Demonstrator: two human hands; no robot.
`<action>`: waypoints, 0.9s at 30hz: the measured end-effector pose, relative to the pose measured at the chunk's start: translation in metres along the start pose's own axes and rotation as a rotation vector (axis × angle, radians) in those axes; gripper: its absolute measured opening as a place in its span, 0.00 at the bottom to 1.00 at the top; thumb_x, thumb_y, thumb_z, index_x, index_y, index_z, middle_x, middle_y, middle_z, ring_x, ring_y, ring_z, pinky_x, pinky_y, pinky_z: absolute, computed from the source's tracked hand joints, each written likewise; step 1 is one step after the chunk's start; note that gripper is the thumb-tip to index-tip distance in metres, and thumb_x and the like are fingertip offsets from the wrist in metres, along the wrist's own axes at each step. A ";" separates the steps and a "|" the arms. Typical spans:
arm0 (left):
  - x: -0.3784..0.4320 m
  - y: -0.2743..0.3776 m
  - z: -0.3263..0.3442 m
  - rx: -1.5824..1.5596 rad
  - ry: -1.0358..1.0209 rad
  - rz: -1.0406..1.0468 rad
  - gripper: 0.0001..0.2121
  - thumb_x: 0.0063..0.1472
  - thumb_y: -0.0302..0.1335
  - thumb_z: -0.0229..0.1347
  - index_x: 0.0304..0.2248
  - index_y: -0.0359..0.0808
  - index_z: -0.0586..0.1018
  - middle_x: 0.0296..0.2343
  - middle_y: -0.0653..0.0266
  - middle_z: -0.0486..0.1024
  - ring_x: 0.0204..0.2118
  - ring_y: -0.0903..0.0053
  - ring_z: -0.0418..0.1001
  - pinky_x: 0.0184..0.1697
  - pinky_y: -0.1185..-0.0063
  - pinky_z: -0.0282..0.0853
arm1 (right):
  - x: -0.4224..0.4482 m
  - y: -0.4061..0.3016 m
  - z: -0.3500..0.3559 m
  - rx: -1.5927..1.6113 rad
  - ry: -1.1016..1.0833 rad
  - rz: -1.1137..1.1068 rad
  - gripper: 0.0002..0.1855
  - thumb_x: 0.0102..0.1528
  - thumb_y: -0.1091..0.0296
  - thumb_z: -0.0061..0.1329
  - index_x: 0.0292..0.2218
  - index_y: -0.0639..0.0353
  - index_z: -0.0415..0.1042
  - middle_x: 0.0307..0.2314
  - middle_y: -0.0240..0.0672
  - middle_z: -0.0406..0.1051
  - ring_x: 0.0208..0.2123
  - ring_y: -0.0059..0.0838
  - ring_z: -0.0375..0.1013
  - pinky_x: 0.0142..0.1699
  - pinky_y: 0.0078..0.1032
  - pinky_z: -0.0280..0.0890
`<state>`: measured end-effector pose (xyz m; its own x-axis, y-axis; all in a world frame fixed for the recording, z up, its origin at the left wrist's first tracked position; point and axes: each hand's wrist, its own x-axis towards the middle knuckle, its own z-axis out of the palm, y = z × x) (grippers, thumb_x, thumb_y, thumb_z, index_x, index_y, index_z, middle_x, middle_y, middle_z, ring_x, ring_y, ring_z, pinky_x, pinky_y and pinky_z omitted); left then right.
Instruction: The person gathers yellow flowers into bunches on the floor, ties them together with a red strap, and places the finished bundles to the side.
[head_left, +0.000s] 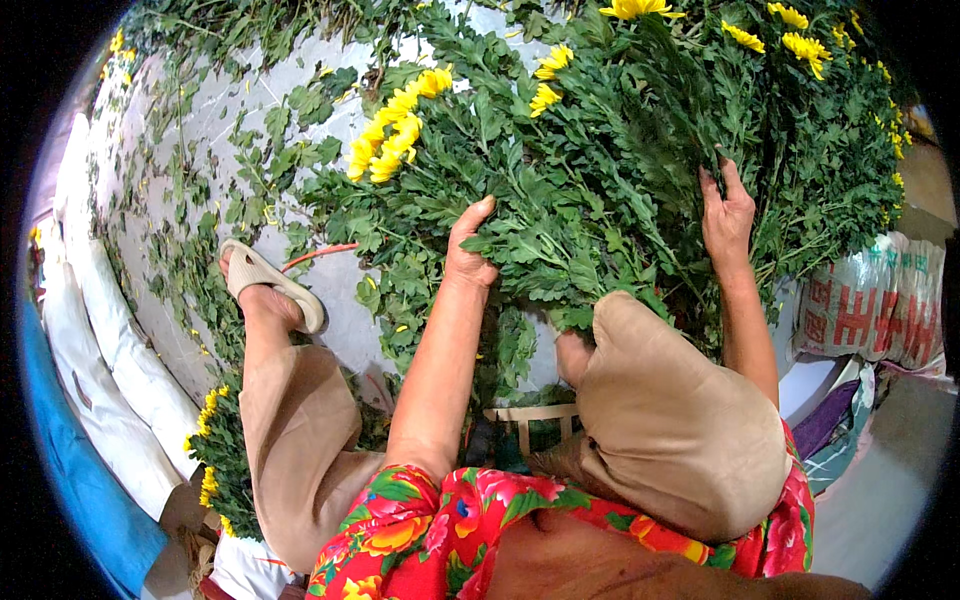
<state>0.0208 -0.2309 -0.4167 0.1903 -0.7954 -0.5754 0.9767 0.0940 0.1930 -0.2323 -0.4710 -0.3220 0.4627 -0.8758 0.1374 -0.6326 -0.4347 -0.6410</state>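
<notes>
My left hand (471, 251) is around a bunch of leafy chrysanthemum stems (540, 232), thumb on top and the other fingers mostly hidden by leaves. Bright yellow chrysanthemum heads (386, 139) stand in a tight cluster beyond this hand, at the bunch's upper left. At the right, my right hand (727, 214) has its fingertips on a dark, slightly blurred chrysanthemum stem (660, 90). A yellow flower head (637, 9) shows at the top edge above that stem. Leaves cover part of the right fingertips.
More chrysanthemums (825, 150) are heaped at the right beside a printed woven sack (874, 300). Loose leaves litter the grey floor (345, 300). A red strip (322, 253) lies near my sandalled foot (274, 289). White wrapped bundles (112, 360) and blue sheeting (90, 465) line the left; another flower bunch (232, 465) is beside my leg.
</notes>
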 end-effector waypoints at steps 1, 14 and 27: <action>0.000 0.000 -0.001 -0.013 -0.006 -0.001 0.21 0.59 0.35 0.55 0.48 0.31 0.76 0.43 0.55 0.79 0.44 0.62 0.78 0.51 0.64 0.73 | 0.003 -0.005 0.003 -0.007 -0.024 0.017 0.20 0.61 0.68 0.49 0.54 0.61 0.68 0.35 0.42 0.77 0.32 0.21 0.68 0.42 0.23 0.66; 0.003 -0.002 -0.005 -0.100 -0.103 -0.068 0.19 0.60 0.37 0.55 0.46 0.32 0.77 0.40 0.54 0.80 0.41 0.62 0.80 0.48 0.64 0.75 | -0.045 -0.116 0.060 -0.087 -0.336 -0.247 0.39 0.47 0.81 0.50 0.60 0.44 0.64 0.41 0.45 0.76 0.31 0.48 0.76 0.38 0.36 0.72; -0.014 -0.001 0.014 -0.077 -0.058 -0.093 0.17 0.59 0.36 0.56 0.43 0.33 0.78 0.37 0.58 0.80 0.38 0.66 0.80 0.45 0.67 0.77 | -0.055 -0.125 0.092 -0.411 -0.685 -0.514 0.41 0.49 0.73 0.51 0.64 0.52 0.56 0.24 0.42 0.72 0.21 0.44 0.75 0.25 0.39 0.69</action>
<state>0.0159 -0.2282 -0.3978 0.0950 -0.8357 -0.5409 0.9950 0.0627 0.0779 -0.1215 -0.3493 -0.3186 0.9262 -0.3004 -0.2277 -0.3592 -0.8866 -0.2914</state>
